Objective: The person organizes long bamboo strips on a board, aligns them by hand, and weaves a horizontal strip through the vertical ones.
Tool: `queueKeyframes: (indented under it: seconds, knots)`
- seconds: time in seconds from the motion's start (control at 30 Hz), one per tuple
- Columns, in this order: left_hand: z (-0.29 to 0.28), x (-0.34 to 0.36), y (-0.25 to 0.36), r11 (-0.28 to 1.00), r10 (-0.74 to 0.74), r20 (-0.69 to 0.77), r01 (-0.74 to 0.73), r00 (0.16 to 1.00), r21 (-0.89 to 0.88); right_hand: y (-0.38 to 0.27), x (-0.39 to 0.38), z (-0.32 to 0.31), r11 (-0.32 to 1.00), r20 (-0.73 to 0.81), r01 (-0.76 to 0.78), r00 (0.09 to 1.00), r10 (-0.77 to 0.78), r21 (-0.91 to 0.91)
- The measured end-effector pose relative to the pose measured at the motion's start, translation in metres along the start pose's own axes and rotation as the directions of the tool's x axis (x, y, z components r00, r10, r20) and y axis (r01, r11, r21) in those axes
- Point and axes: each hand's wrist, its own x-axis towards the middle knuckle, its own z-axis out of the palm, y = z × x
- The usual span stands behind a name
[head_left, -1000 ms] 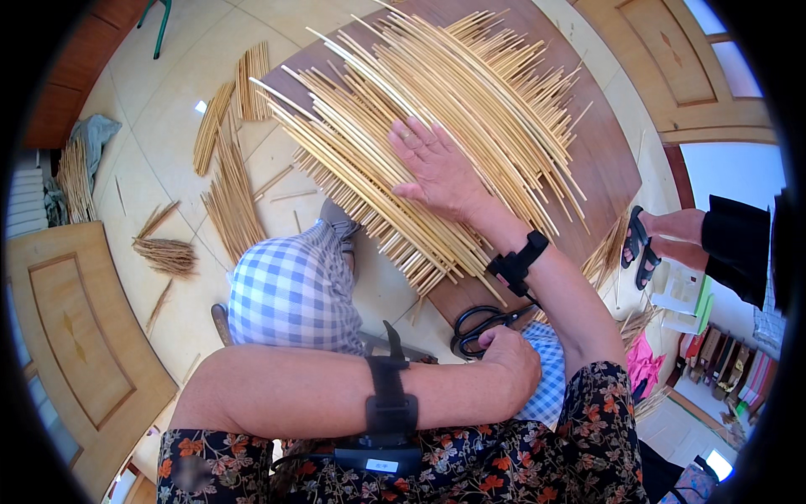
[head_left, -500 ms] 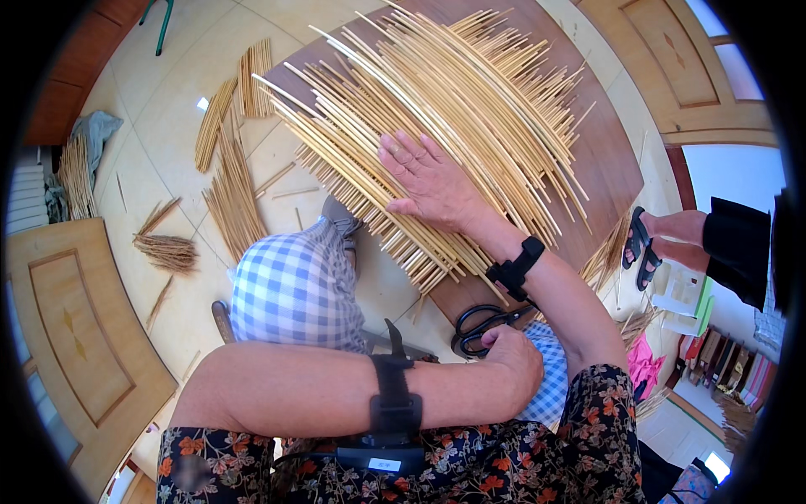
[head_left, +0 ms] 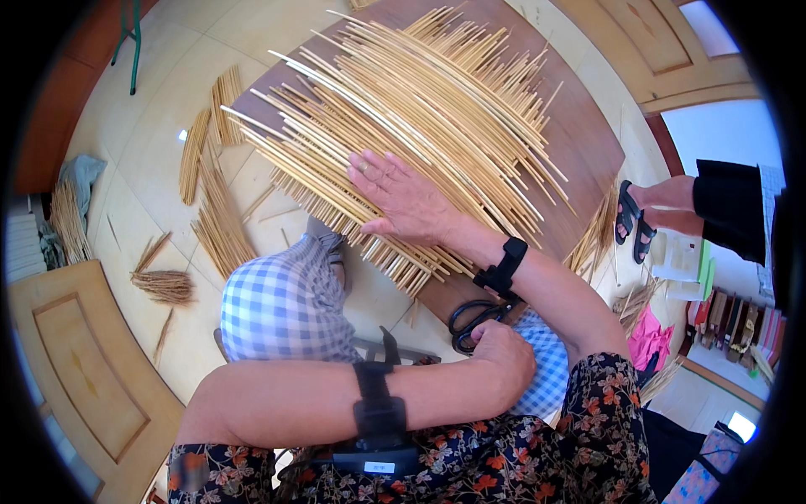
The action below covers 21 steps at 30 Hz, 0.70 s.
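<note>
A wide mat of pale yellow stalks [head_left: 420, 109] lies on the brown tabletop [head_left: 579, 139], long stalks crossing over others. My right hand [head_left: 411, 202] rests flat on its near part, palm down with fingers stretched out. Crossing below it, my left arm reaches rightward. My left hand [head_left: 506, 363] is closed at the near edge of the table, its thumb on top and its other fingers hidden. Just beyond the thumb sit black-handled scissors [head_left: 463, 317]; their blades are hidden under my right forearm. Whether my left hand touches them I cannot tell.
Stalk bundles [head_left: 220, 214] and a tied brush-like bunch [head_left: 164, 286] lie on the tiled floor at the left. My knee in blue checked cloth [head_left: 281, 302] is beside the table. At the right stands another person in black sandals [head_left: 625, 214], near a pink cloth [head_left: 649, 336].
The whole view has shifted, with the table and stalks now further left. My right hand stays flat on the stalks, and my left hand stays closed by the scissors.
</note>
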Motion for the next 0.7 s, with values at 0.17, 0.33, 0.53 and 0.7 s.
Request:
queueKeyframes:
  seconds: [0.17, 0.33, 0.53, 0.7]
  knots:
    - [0.009, 0.003, 0.0, 0.999, -0.037, -0.052, 0.039, 0.998, 0.02, 0.029, -0.007, -0.017, 0.946, 0.031, -0.324, 0.945, 0.325, -0.032]
    - [0.006, 0.004, 0.001, 0.999, -0.015, -0.018, 0.016, 1.0, 0.035, 0.059, -0.053, -0.002, 0.907, -0.095, -0.413, 0.909, 0.406, -0.08]
    - [0.011, 0.007, 0.002, 0.999, -0.005, -0.044, 0.007, 0.999, 0.035, 0.067, -0.084, 0.008, 0.935, -0.051, -0.347, 0.938, 0.344, -0.079]
    - [0.008, 0.009, 0.004, 0.998, -0.009, -0.002, 0.009, 1.0, 0.057, 0.067, -0.086, 0.0, 0.944, -0.094, -0.321, 0.945, 0.313, -0.074]
